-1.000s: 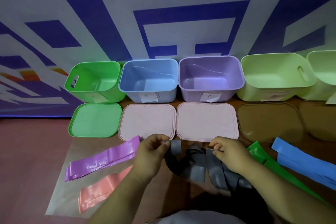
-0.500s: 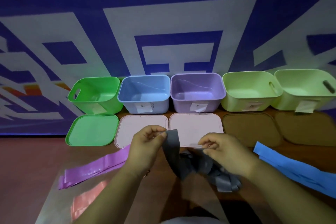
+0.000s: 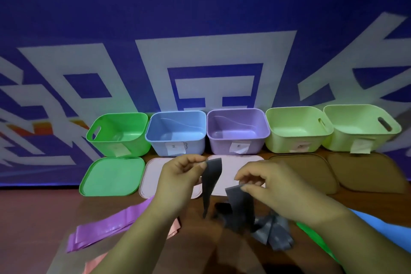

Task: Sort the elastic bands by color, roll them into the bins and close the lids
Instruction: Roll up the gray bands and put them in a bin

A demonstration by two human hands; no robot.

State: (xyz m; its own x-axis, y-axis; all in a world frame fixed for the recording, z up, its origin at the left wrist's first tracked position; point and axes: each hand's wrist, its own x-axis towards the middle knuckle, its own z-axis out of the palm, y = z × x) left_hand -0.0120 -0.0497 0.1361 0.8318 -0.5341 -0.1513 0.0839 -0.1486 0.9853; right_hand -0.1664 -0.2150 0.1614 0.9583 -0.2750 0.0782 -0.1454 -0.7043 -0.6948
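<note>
Left hand (image 3: 178,182) and right hand (image 3: 278,196) now raise the tangled grey elastic band (image 3: 240,211) higher off the brown surface (image 3: 195,247), fingers (image 3: 201,165) pinching an end and a fold, likely untangling before rolling; the plastic bins (image 3: 238,138) sit empty.

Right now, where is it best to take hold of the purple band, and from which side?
Pinch the purple band at its near left end, from the left: it lies flat, that end is free, and the far end runs behind the left hand.
</note>
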